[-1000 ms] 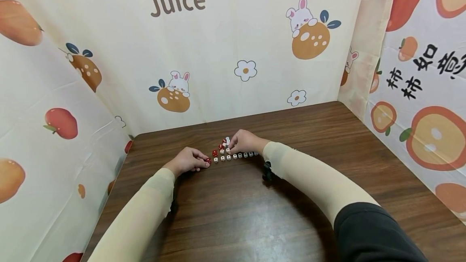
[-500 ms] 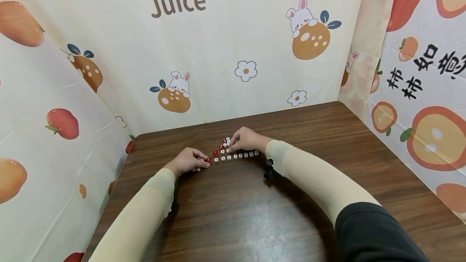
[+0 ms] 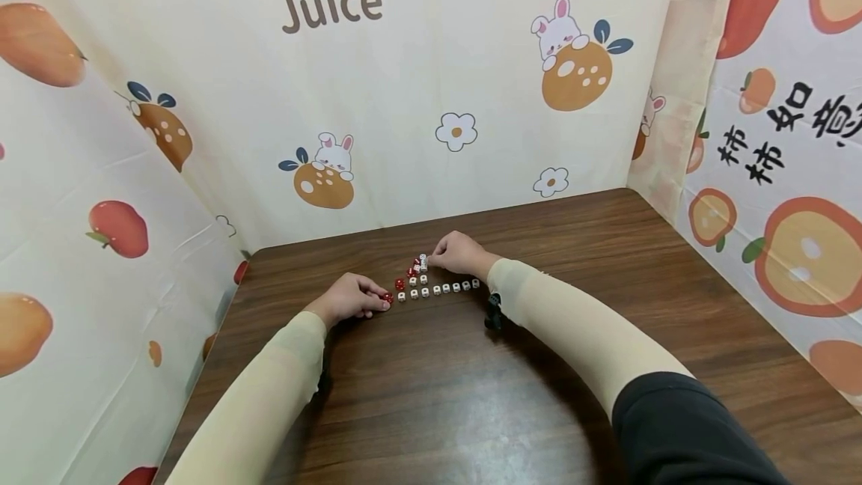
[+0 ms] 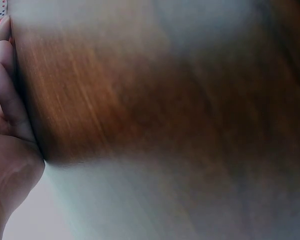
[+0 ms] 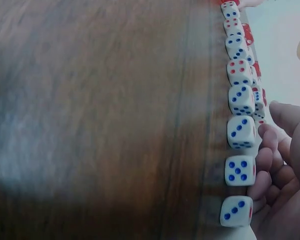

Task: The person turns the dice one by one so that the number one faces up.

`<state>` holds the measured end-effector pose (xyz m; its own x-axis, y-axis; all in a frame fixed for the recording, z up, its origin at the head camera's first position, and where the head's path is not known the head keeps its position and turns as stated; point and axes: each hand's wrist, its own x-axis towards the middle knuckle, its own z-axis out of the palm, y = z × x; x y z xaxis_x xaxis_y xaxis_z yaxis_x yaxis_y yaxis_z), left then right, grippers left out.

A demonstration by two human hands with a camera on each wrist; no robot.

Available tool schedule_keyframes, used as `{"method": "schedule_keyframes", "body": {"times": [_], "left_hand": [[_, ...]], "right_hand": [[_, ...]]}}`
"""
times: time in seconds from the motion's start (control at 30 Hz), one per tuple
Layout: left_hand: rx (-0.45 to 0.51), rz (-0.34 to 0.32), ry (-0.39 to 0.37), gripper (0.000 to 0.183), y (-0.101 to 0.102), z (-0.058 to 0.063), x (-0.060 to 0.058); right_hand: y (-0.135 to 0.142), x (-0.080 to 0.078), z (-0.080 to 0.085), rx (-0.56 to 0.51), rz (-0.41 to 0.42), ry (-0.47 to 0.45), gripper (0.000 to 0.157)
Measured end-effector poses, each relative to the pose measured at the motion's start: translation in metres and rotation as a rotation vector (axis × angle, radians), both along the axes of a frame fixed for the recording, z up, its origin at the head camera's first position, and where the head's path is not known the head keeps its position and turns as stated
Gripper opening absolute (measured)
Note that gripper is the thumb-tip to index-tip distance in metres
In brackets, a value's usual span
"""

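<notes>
My left hand point(image 3: 347, 296) holds a red die point(image 3: 388, 297) between thumb and fingers at the left end of a front row of white dice point(image 3: 436, 290). Behind that row stand another red die point(image 3: 400, 284) and two white dice point(image 3: 423, 280), forming a short second row. My right hand point(image 3: 461, 254) reaches over the row's right part, its fingertips right beside a small cluster of white dice point(image 3: 423, 264) and red dice point(image 3: 411, 272). In the right wrist view its thumb point(image 5: 285, 116) and forefinger are apart, with nothing seen between them. The left wrist view barely catches the fingers point(image 4: 8, 95).
The dice stand on a brown wood-grain table point(image 3: 431, 388), toward its back edge. Fabric sheets with fruit and rabbit prints hang as a back wall point(image 3: 411, 58) and along both sides. A black strap piece point(image 3: 494, 313) is at the right wrist.
My right hand has let go of the white die at the second row's right end and moved back to the cluster. The left hand stays at the red die.
</notes>
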<state>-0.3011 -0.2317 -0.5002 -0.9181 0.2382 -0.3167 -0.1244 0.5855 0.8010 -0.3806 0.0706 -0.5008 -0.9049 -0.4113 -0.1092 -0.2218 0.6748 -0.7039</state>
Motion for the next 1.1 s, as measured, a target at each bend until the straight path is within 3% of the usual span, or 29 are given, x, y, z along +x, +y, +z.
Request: {"method": "schedule_keyframes", "body": {"times": [0.23, 0.5, 0.73, 1.1], "left_hand": [[0.003, -0.009, 0.010, 0.024, -0.0002, 0.0000, -0.0011], [0.001, -0.011, 0.005, 0.024, -0.0007, -0.0005, 0.0002], [-0.008, -0.006, 0.008, 0.024, 0.0000, -0.0001, 0.0005], [-0.009, -0.008, 0.005, 0.025, 0.0008, -0.0001, 0.0001]], "right_hand": [[-0.0007, 0.0015, -0.0003, 0.035, -0.014, 0.012, 0.024], [0.0035, 0.0016, 0.0010, 0.033, 0.020, 0.030, 0.014], [0.0014, 0.0020, -0.0005, 0.030, 0.002, 0.019, 0.029], [0.0052, -0.0012, -0.0043, 0.029, 0.045, 0.017, 0.019]]}}
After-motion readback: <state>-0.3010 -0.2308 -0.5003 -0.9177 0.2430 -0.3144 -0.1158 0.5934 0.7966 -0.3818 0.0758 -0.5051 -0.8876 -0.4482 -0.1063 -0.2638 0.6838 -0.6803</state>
